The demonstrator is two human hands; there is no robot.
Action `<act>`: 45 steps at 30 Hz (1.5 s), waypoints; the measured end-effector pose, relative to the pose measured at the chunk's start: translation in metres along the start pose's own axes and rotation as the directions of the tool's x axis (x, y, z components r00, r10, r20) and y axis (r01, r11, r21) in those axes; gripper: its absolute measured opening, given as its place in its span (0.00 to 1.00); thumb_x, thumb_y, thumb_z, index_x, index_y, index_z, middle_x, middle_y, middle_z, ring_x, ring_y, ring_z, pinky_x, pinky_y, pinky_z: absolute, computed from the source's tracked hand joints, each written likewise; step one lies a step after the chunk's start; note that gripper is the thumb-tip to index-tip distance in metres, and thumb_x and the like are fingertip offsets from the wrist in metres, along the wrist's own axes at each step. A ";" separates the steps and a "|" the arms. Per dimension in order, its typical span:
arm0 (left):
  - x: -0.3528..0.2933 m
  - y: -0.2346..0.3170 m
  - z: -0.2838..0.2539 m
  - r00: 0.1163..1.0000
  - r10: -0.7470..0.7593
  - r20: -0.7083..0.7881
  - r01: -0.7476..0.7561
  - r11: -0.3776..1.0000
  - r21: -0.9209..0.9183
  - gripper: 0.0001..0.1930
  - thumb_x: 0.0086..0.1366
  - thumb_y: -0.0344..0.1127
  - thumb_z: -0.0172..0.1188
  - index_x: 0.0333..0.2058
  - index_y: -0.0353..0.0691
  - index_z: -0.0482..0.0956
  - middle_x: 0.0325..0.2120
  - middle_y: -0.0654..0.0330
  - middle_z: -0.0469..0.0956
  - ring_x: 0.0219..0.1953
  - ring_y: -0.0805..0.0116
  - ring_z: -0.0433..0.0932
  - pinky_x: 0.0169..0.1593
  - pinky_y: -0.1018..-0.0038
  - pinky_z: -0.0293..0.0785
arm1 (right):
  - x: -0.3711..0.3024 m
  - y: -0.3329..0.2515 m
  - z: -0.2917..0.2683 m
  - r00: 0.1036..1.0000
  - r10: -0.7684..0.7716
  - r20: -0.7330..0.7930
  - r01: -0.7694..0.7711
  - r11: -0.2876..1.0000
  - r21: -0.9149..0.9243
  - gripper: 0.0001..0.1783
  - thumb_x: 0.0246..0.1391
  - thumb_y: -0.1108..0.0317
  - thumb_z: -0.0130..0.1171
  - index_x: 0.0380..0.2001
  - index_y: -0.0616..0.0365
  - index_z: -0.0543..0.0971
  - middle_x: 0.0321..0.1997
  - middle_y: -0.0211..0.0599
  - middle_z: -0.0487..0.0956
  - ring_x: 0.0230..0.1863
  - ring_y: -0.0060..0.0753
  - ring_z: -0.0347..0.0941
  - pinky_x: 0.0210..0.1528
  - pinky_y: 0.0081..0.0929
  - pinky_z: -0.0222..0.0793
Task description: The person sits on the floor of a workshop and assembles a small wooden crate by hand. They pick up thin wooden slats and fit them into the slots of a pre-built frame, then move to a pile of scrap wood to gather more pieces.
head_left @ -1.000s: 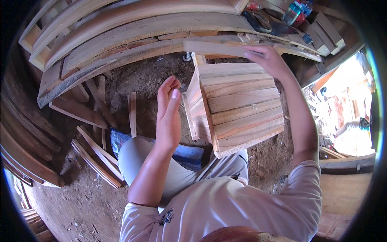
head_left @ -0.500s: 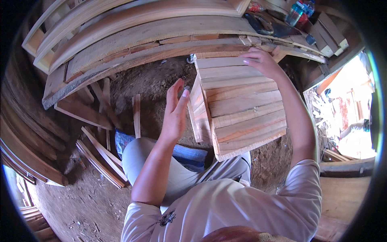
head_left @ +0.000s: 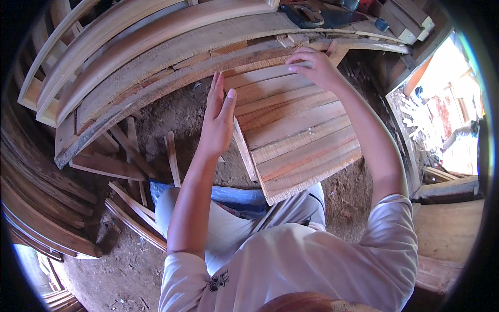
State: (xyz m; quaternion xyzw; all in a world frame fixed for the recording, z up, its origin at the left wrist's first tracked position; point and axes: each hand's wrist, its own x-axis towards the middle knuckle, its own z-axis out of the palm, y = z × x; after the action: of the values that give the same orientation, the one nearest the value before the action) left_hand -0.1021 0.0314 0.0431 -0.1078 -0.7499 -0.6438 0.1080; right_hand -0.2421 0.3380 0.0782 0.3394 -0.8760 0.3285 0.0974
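A wooden box [head_left: 296, 127] with a slatted top stands in front of my knees, its left side partly visible below the top. My left hand [head_left: 218, 122] is at the box's left edge, fingers straight, pointing away from me, with the thumb apart; it seems to touch the edge. At the far end, my right hand [head_left: 317, 67] has its thumb and bent fingers closed around the farthest slat [head_left: 260, 76]. The fingertips are partly hidden, so anything small between them cannot be made out.
Beyond the box is a rough plank bench [head_left: 171, 54] carrying pale wooden frames [head_left: 156, 34] and a dark-handled handsaw [head_left: 302, 15]. Loose wood strips [head_left: 136, 216] lie on the dirt floor at left, near a blue plastic sheet [head_left: 234, 196]. Stacked boards [head_left: 47, 208] line the left side.
The view has shifted, and the box now appears farther left and turned, showing less of its left side. My left hand has come up close against the box's left edge. My right hand stays at the far end.
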 end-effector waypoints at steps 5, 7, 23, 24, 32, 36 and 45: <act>-0.002 -0.013 0.013 0.999 0.034 -0.030 -0.039 0.986 -0.161 0.37 0.81 0.41 0.47 0.76 0.32 0.40 0.79 0.48 0.35 0.80 0.60 0.32 0.78 0.66 0.33 | -0.027 0.028 -0.017 0.952 0.213 -0.221 -0.196 0.976 0.098 0.21 0.61 0.56 0.68 0.53 0.55 0.83 0.50 0.34 0.85 0.53 0.30 0.80 0.58 0.30 0.72; -0.009 -0.020 0.014 0.999 0.024 -0.043 -0.033 0.974 -0.225 0.38 0.81 0.40 0.47 0.77 0.33 0.36 0.79 0.48 0.32 0.80 0.60 0.30 0.78 0.67 0.31 | -0.039 0.032 -0.032 0.901 0.357 -0.247 -0.332 0.933 0.138 0.24 0.62 0.53 0.67 0.57 0.53 0.82 0.52 0.34 0.85 0.55 0.30 0.79 0.61 0.30 0.71; -0.075 0.028 0.061 0.970 -0.119 -0.211 0.091 0.986 -0.141 0.38 0.79 0.41 0.48 0.76 0.29 0.41 0.78 0.44 0.39 0.80 0.53 0.37 0.79 0.59 0.32 | -0.219 -0.023 -0.040 0.822 0.566 -0.062 -0.350 0.587 0.730 0.35 0.73 0.51 0.49 0.74 0.61 0.63 0.77 0.38 0.65 0.74 0.36 0.63 0.77 0.38 0.52; -0.082 0.029 0.063 0.971 -0.108 -0.212 0.077 0.985 -0.152 0.37 0.78 0.38 0.48 0.76 0.29 0.41 0.78 0.43 0.39 0.80 0.53 0.38 0.79 0.59 0.32 | -0.227 -0.034 -0.036 0.817 0.571 -0.078 -0.337 0.582 0.740 0.35 0.72 0.51 0.50 0.73 0.61 0.64 0.77 0.39 0.65 0.75 0.37 0.62 0.77 0.39 0.51; -0.108 0.023 0.078 0.977 -0.042 -0.208 0.010 0.989 -0.150 0.44 0.64 0.20 0.55 0.76 0.30 0.42 0.78 0.46 0.43 0.80 0.56 0.39 0.78 0.62 0.31 | -0.238 -0.054 0.002 0.804 0.536 -0.258 -0.469 0.838 0.278 0.27 0.75 0.60 0.49 0.72 0.59 0.66 0.74 0.43 0.70 0.74 0.38 0.65 0.73 0.32 0.57; -0.104 0.019 0.074 0.985 -0.060 -0.160 0.047 0.996 -0.081 0.43 0.65 0.18 0.53 0.76 0.30 0.42 0.78 0.47 0.44 0.79 0.58 0.41 0.78 0.64 0.34 | -0.230 -0.053 0.002 0.774 0.584 -0.244 -0.536 0.810 0.238 0.27 0.76 0.58 0.47 0.71 0.58 0.67 0.72 0.47 0.72 0.73 0.40 0.66 0.73 0.33 0.57; -0.095 0.022 0.073 0.980 -0.091 -0.175 0.063 0.985 -0.158 0.35 0.77 0.25 0.48 0.75 0.30 0.40 0.76 0.42 0.47 0.77 0.55 0.48 0.78 0.62 0.41 | -0.211 -0.058 0.002 0.730 0.589 -0.345 -0.627 0.779 0.004 0.24 0.75 0.55 0.47 0.64 0.59 0.72 0.52 0.61 0.81 0.56 0.61 0.79 0.58 0.44 0.71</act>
State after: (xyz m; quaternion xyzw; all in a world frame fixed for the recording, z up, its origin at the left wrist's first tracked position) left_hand -0.0069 0.1048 0.0245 -0.0274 -0.6895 -0.7096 0.1424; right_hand -0.0456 0.4166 0.0227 -0.0317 -0.9268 0.3439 0.1474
